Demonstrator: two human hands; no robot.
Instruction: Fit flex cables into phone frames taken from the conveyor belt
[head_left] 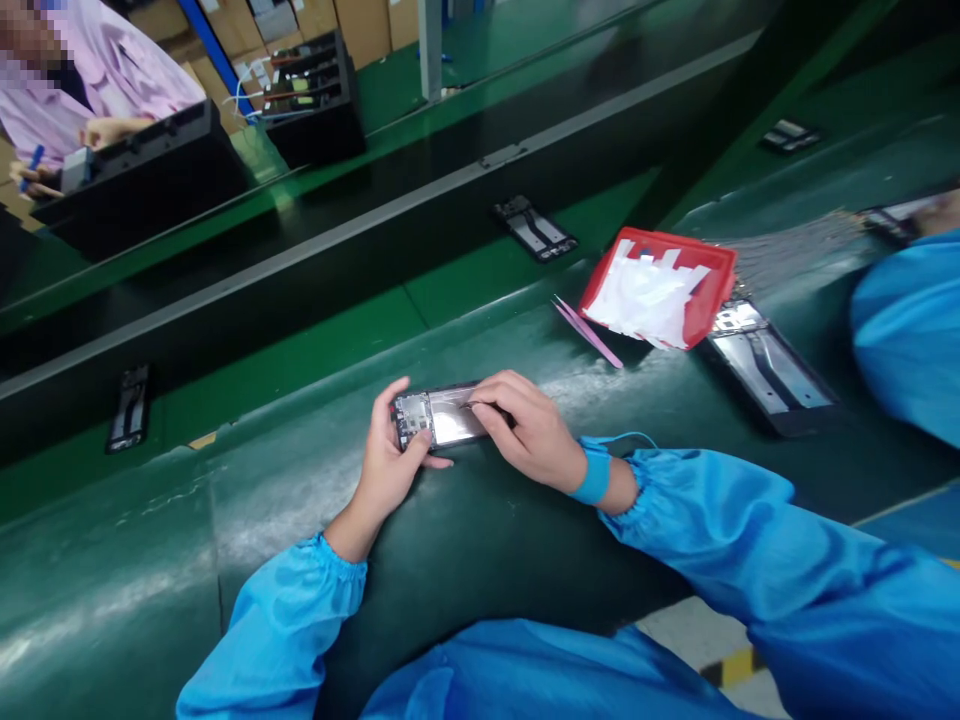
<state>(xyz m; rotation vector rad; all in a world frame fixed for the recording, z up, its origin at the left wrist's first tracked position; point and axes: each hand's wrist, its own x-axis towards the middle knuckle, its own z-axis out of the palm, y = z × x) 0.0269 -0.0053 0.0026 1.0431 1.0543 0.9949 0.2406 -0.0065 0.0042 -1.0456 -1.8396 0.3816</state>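
An opened smartphone (448,418) with bare circuitry and a shiny silver inside lies across the green bench in front of me. My left hand (391,452) grips its left end, fingers behind the far edge and thumb on the near side by the circuit board. Over the phone's right part, my right hand (523,422) is closed in a pinch. A thin dark bit shows at its fingertips against the silver area, too small to name. A blue band circles the right wrist.
Pink tweezers (589,332) lie beside a red tray (720,285) holding white sheets. Another opened phone (772,365) is right of it. Further phones rest on the green line (540,230). A co-worker's blue sleeve (911,330) is at right; a person in pink handles a black box (150,175) opposite.
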